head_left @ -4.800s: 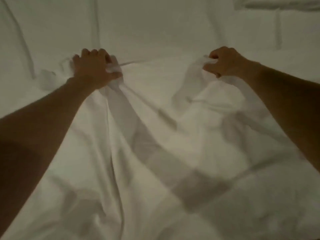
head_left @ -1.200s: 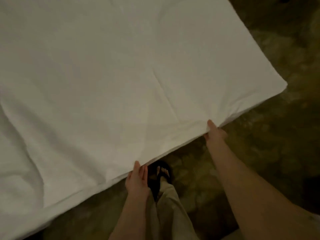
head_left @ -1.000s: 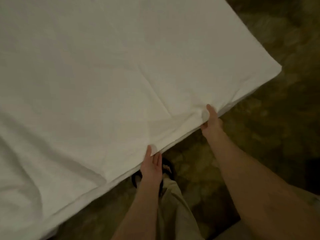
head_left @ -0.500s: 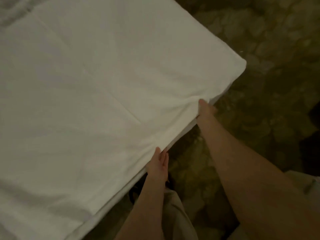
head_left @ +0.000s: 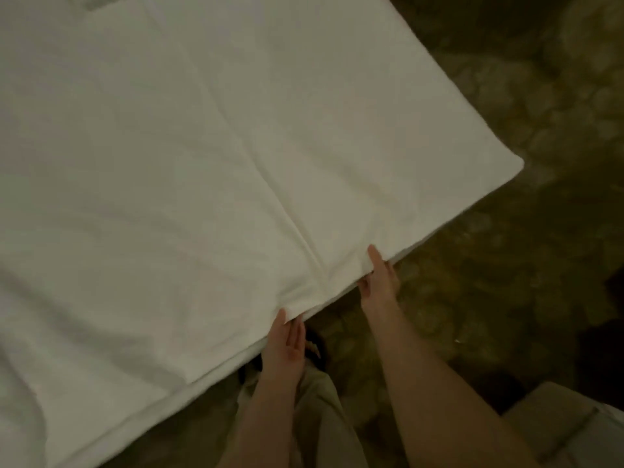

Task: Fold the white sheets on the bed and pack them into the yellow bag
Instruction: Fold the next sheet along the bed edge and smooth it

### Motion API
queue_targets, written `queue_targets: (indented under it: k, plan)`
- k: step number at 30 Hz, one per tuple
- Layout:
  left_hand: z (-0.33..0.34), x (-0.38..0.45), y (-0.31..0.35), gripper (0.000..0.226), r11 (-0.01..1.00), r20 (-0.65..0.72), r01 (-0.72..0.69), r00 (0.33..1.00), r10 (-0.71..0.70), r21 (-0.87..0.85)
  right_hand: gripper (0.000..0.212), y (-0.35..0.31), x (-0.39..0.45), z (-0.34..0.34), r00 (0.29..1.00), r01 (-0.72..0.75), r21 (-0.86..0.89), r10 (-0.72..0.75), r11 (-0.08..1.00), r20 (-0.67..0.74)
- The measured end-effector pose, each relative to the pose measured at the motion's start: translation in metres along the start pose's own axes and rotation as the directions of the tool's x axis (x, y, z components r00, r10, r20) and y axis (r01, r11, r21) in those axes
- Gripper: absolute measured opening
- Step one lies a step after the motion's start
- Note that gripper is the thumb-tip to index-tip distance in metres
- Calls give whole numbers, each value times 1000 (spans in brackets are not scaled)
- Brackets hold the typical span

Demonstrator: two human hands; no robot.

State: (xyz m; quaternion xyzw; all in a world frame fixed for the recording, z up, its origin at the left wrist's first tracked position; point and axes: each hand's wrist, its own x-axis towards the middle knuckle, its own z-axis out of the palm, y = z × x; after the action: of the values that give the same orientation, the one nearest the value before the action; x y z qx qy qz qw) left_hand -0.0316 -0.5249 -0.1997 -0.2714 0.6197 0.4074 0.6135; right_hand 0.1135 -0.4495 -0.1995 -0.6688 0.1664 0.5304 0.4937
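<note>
where the bed (head_left: 111, 430) fills most of the head view, a thin strip of its near edge shows below the white sheet (head_left: 202, 163), which lies spread flat over it and reaches to that near edge and to the bed's right corner. one long crease runs down the sheet toward the near edge, ending between the two hands. beyond the bed's near edge and right side lies a dark mottled floor (head_left: 506, 298). below the bed's near edge, a pale trouser leg (head_left: 324, 417) stands on that floor, with a dark sandal (head_left: 315, 346) just showing under the edge. the right hand (head_left: 380, 280) is at the bed's near edge, right of the crease, thumb lying on top of the sheet's hem and fingers tucked beneath it, pinching the cloth. the left hand (head_left: 285, 342) is at the same edge, left of the crease, fingers straight and together, their tips meeting the hem where the fabric bunches slightly; whether it actually grips the cloth cannot be told.
</note>
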Motion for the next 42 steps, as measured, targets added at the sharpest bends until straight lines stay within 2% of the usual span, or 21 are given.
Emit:
queue_targets:
  k: [3, 5, 9, 11, 13, 15, 16, 18, 20, 24, 25, 26, 28, 30, 31, 32, 33, 35, 37, 39, 42]
  plan:
    - [-32, -2, 29, 36, 983, -38, -62, 998, 56, -173, 47, 34, -21, 1, 995, -90, -125, 95, 988, 34]
    - [-51, 0, 51, 46, 913, -24, -21, 1000, 12, -408, 47, 61, -38, 7, 980, -165, -230, 186, 959, 72]
    - [-91, 1, 95, 33, 896, -135, -115, 989, 62, -430, 44, 120, -82, 35, 930, -198, -347, 287, 917, 229]
    - [-112, 3, 117, 25, 851, -140, -104, 989, 36, -515, 34, 149, -99, 47, 922, -234, -325, 316, 916, 224]
    - [-129, -1, 129, 32, 883, -195, -176, 976, 98, -436, 35, 171, -112, 55, 922, -301, -255, 349, 919, 167]
    - [-145, -6, 139, 42, 896, -216, -238, 962, 165, -374, 42, 183, -111, 58, 905, -410, -12, 408, 912, 121]
    - [-153, -13, 145, 41, 899, -185, -249, 964, 193, -361, 43, 187, -113, 56, 910, -397, -5, 394, 918, 132]
    - [-169, -21, 146, 33, 931, -149, -205, 975, 167, -302, 43, 194, -110, 48, 962, -247, -194, 265, 949, 72]
    - [-190, -20, 134, 28, 962, -216, -138, 973, 87, -234, 33, 196, -114, 32, 989, -150, -314, 147, 937, -34]
    - [-217, -19, 138, 12, 966, -201, -33, 979, -19, -255, 28, 208, -126, 30, 993, -91, -461, 47, 883, -105]
    - [-222, -19, 147, 11, 967, -183, -26, 983, -21, -255, 22, 211, -132, 34, 992, -122, -545, 86, 829, -91]
    - [-228, -18, 157, 13, 967, -183, -26, 983, -22, -255, 18, 217, -141, 39, 987, -156, -688, 137, 708, -83]
    - [-246, -20, 177, 15, 969, -161, -18, 987, -23, -245, 26, 232, -166, 50, 961, -112, -975, 272, 192, -57]
    - [-267, -22, 196, 23, 978, -75, 23, 996, -39, -205, 32, 257, -196, 67, 927, 126, -931, 375, -342, -12]
    - [-279, -23, 204, 26, 979, -32, 57, 997, -65, -195, 34, 273, -210, 80, 908, 260, -811, 418, -524, 21]
    - [-291, -23, 211, 27, 979, -4, 83, 996, -85, -186, 35, 291, -224, 95, 888, 370, -682, 455, -631, 62]
    - [-303, -23, 219, 25, 983, 0, 87, 996, -88, -163, 35, 311, -235, 110, 862, 464, -584, 491, -666, 124]
    - [-331, -23, 240, 21, 992, -35, 51, 998, -55, -115, 33, 351, -263, 141, 779, 626, -436, 537, -646, 323]
    - [-362, -27, 267, 20, 999, -147, -38, 989, 34, -25, 31, 386, -290, 165, 667, 722, -281, 530, -632, 523]
    - [-390, -33, 300, 16, 979, -256, -190, 945, 202, 74, 35, 415, -306, 187, 564, 756, -157, 512, -636, 648]
    - [-423, -41, 351, 15, 870, -285, -422, 827, 485, 255, 40, 446, -320, 214, 434, 789, -40, 511, -613, 742]
